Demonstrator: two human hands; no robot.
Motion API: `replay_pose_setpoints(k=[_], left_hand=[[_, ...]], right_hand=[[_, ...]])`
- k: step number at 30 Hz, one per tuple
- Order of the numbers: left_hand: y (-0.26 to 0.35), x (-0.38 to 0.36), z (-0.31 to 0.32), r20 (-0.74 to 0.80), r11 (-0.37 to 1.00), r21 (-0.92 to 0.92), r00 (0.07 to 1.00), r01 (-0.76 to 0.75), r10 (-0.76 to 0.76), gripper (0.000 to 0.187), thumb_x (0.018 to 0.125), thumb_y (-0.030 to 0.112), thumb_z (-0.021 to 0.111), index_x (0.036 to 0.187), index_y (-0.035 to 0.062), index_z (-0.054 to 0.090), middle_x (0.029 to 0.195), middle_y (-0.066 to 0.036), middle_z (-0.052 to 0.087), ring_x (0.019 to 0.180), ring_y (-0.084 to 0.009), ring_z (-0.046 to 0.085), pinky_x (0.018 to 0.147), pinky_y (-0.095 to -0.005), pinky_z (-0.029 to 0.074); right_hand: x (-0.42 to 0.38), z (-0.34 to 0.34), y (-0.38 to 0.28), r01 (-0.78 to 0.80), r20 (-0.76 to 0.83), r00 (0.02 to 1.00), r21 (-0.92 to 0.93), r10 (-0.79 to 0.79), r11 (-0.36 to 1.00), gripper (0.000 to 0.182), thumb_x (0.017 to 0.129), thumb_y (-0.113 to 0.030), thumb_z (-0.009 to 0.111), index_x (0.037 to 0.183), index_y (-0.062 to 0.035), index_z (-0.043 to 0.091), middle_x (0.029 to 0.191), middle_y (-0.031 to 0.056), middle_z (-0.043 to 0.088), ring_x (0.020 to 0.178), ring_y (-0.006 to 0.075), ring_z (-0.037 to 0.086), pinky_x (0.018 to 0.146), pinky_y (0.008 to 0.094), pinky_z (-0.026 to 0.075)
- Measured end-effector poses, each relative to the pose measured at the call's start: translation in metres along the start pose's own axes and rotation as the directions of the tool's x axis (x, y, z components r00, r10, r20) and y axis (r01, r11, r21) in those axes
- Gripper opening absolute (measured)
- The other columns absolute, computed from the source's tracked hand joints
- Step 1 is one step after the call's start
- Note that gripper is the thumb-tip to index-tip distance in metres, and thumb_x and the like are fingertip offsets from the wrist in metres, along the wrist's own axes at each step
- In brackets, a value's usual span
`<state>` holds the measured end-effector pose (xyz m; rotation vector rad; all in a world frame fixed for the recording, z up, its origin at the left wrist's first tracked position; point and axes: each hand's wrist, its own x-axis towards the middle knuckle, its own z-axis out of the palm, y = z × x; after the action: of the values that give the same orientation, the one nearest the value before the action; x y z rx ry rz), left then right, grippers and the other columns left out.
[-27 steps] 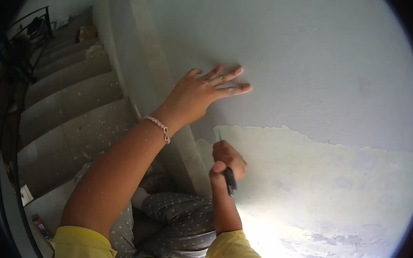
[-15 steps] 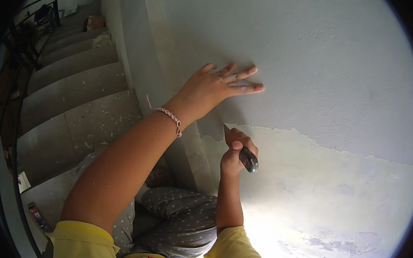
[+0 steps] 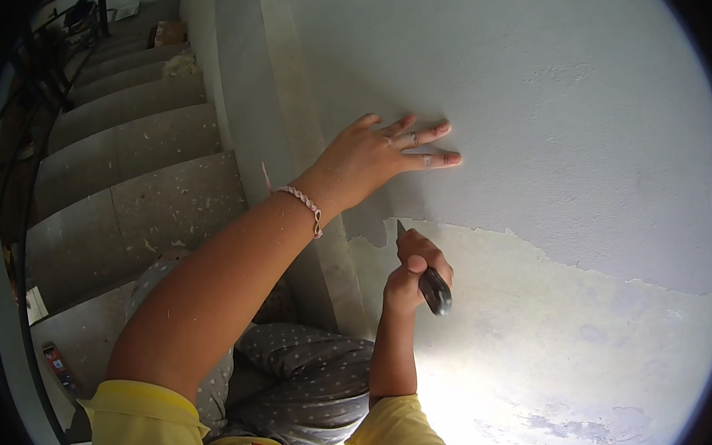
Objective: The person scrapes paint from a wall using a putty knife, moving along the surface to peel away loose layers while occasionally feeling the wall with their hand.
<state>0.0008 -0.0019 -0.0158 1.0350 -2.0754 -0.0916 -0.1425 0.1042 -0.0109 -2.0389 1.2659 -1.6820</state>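
My left hand lies with fingers spread against the grey painted wall, above the ragged paint edge. It holds nothing; a ring and a braided bracelet show on it. Below it, my right hand is wrapped round the dark handle of a scraper. The narrow visible part of its blade points up and sits at the torn edge of the paint. Beneath that edge a paler layer of wall is bared. Most of the blade is hidden or seen edge-on.
Stairs speckled with pale flakes climb on the left, bordered by a dark metal railing. A small red and dark object lies on a lower step. A brown box stands higher up. My bent leg in dotted trousers is below.
My right hand and the scraper have shifted slightly down and right along the paint edge. The view has shifted a little; my left hand keeps its spread pose on the wall.
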Motion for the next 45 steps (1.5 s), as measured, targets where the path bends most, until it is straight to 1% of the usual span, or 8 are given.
replay_pose_setpoints(k=[14,24,27,34,36,38,40,45], left_hand=[[0.000,0.001,0.005,-0.051,1.000,0.016,0.999,0.004,-0.003,0.074,0.096,0.012,0.055,0.147,0.0601,0.032,0.162,0.015,0.032,0.134,-0.0179,0.055,0.101,-0.0330,0.049],[0.000,0.004,-0.002,-0.053,0.999,0.026,0.998,-0.023,0.024,0.076,0.095,0.011,0.056,0.149,0.0584,0.031,0.162,0.015,0.032,0.132,-0.0175,0.057,0.097,-0.0325,0.050],[0.001,0.004,-0.008,0.075,0.994,-0.105,0.997,0.006,0.002,0.090,0.088,-0.008,0.056,0.151,0.0524,0.033,0.164,0.012,0.029,0.139,-0.0217,0.049,0.107,-0.0394,0.047],[0.004,0.004,-0.011,0.068,1.000,-0.012,0.998,-0.002,0.003,0.092,0.087,-0.012,0.054,0.152,0.0490,0.033,0.165,0.010,0.028,0.140,-0.0221,0.048,0.108,-0.0412,0.046],[0.005,0.002,-0.012,0.074,1.000,0.011,0.997,-0.012,0.011,0.093,0.086,-0.013,0.054,0.153,0.0486,0.032,0.165,0.010,0.027,0.140,-0.0221,0.049,0.108,-0.0406,0.045],[0.007,0.000,-0.009,0.042,1.000,0.022,0.999,-0.002,0.001,0.094,0.086,-0.014,0.053,0.153,0.0478,0.032,0.165,0.009,0.027,0.139,-0.0226,0.049,0.108,-0.0399,0.046],[0.010,0.002,-0.008,0.054,1.000,0.017,0.999,0.007,-0.008,0.094,0.086,-0.014,0.053,0.153,0.0474,0.032,0.165,0.009,0.026,0.139,-0.0230,0.049,0.108,-0.0404,0.045],[0.010,0.002,-0.010,0.045,1.000,-0.008,0.999,0.016,-0.016,0.094,0.084,-0.014,0.055,0.153,0.0461,0.035,0.165,0.009,0.028,0.139,-0.0239,0.050,0.107,-0.0412,0.045]], right_hand=[[-0.005,0.009,0.007,0.137,0.082,0.988,-0.126,-0.128,0.983,0.055,0.093,-0.041,0.070,0.065,-0.0019,0.043,0.051,0.0051,0.040,0.044,0.0164,0.040,0.042,0.0269,0.029],[-0.007,-0.001,0.009,-0.018,-0.015,1.000,-0.180,0.016,0.983,0.053,0.099,-0.039,0.064,0.069,0.0025,0.051,0.058,0.0087,0.054,0.050,0.0171,0.046,0.049,0.0283,0.037],[-0.008,-0.007,-0.006,0.089,0.186,0.980,-0.119,-0.066,0.989,0.054,0.100,-0.044,0.062,0.072,0.0015,0.051,0.057,0.0105,0.053,0.047,0.0189,0.046,0.047,0.0294,0.039],[0.017,-0.057,-0.111,0.417,-0.019,0.909,-0.009,-0.417,0.909,0.059,0.105,-0.052,0.042,0.065,-0.0110,0.030,0.047,-0.0038,0.029,0.040,0.0113,0.024,0.038,0.0276,0.029],[0.013,-0.065,-0.066,0.302,-0.099,0.894,-0.588,-0.437,0.750,0.059,0.106,-0.047,0.047,0.064,-0.0073,0.035,0.048,0.0019,0.040,0.040,0.0117,0.034,0.040,0.0263,0.026],[0.019,-0.058,-0.058,0.224,0.053,0.975,-0.186,-0.218,0.957,0.058,0.105,-0.042,0.051,0.063,-0.0046,0.036,0.049,0.0053,0.044,0.042,0.0123,0.041,0.039,0.0288,0.031],[0.024,-0.053,-0.074,0.406,0.101,0.912,-0.097,-0.396,0.909,0.054,0.106,-0.037,0.052,0.065,-0.0068,0.033,0.048,0.0035,0.040,0.039,0.0133,0.035,0.038,0.0281,0.031],[0.024,-0.058,-0.070,0.330,0.066,0.944,-0.158,-0.324,0.931,0.053,0.106,-0.037,0.052,0.066,-0.0061,0.035,0.049,0.0064,0.046,0.039,0.0142,0.037,0.039,0.0287,0.031]])
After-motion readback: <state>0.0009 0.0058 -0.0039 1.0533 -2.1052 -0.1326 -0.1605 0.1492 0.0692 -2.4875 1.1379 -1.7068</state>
